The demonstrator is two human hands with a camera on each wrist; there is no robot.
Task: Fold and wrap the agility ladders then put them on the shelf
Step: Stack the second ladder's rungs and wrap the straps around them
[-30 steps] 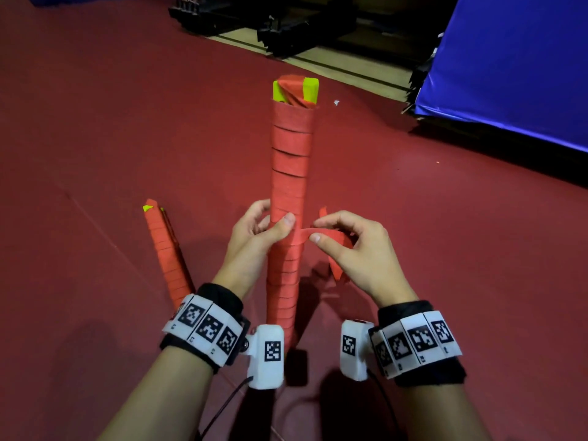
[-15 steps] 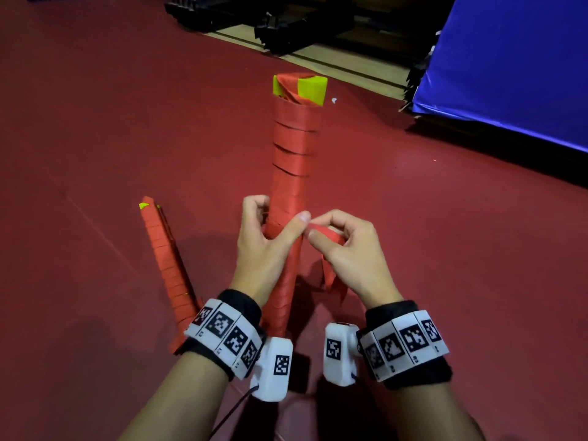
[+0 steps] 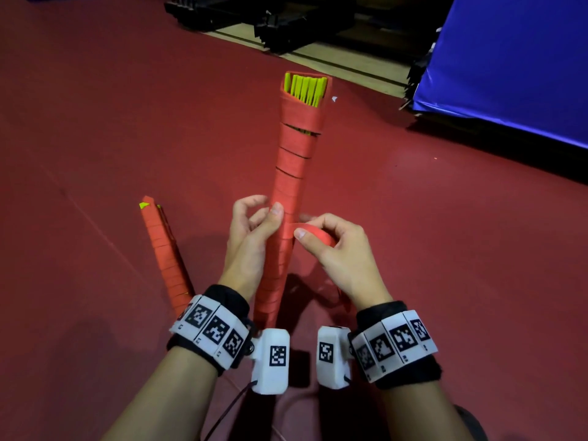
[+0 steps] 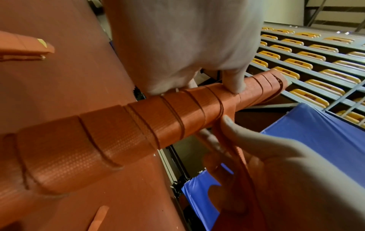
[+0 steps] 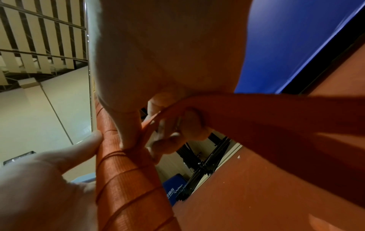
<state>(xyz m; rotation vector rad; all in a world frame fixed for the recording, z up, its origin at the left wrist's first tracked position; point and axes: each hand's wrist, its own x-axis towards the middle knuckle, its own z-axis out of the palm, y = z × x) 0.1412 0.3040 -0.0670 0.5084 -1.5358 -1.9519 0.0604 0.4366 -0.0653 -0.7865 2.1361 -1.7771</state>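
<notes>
An agility ladder bundle (image 3: 294,173) stands upright on the floor, wound in red strap, with yellow rung ends (image 3: 306,90) showing at its top. My left hand (image 3: 264,211) grips it at mid height, thumb pressed on the front of the wrap (image 4: 235,84). My right hand (image 3: 307,226) pinches the loose red strap (image 3: 316,232) just right of the bundle, and the strap's tail hangs down behind the hand (image 5: 266,112). A second wrapped bundle (image 3: 164,253) lies on the floor to the left.
The floor (image 3: 95,122) is dark red. A blue mat (image 3: 509,65) stands at the far right. Black folded frames (image 3: 286,23) lie along the far edge. In the left wrist view, shelving (image 4: 308,62) holds rows of yellow items.
The bundle's top has tipped toward me, so the yellow rung ends now show. My left thumb has shifted up the wrap. My right hand has drawn the strap out to the right.
</notes>
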